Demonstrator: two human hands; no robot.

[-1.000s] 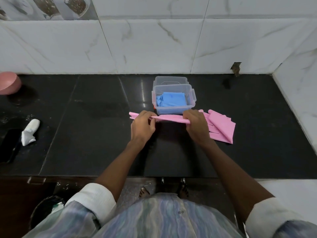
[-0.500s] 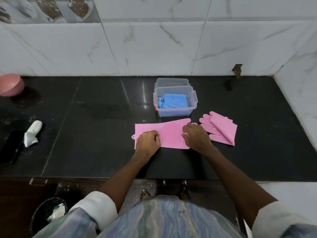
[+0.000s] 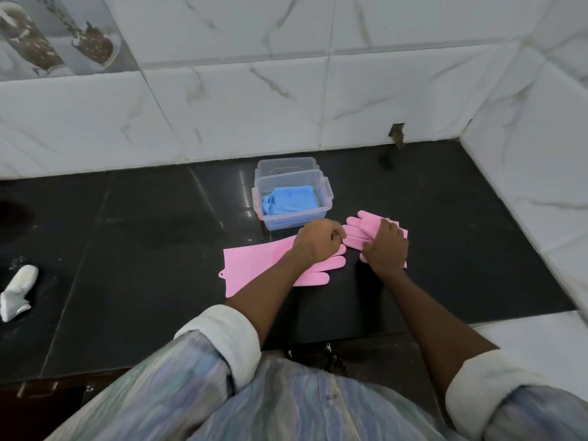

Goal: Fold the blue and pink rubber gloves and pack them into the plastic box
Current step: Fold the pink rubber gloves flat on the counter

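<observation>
A clear plastic box stands on the black counter with folded blue gloves inside. In front of it, one pink glove lies flat with its cuff to the left; my left forearm crosses its fingers. To the right lies the second pink glove, folded. My left hand is curled, pinching at that glove's fingertips. My right hand rests on top of the folded glove and grips it, hiding most of it.
The box's clear lid lies behind the box, towards the tiled wall. A crumpled white item sits at the counter's far left. A side wall closes the right end. The counter's front edge is near my body.
Both hands let go of the flat pink glove and moved right to the folded one. The view shifted, so the box now sits right of centre.
</observation>
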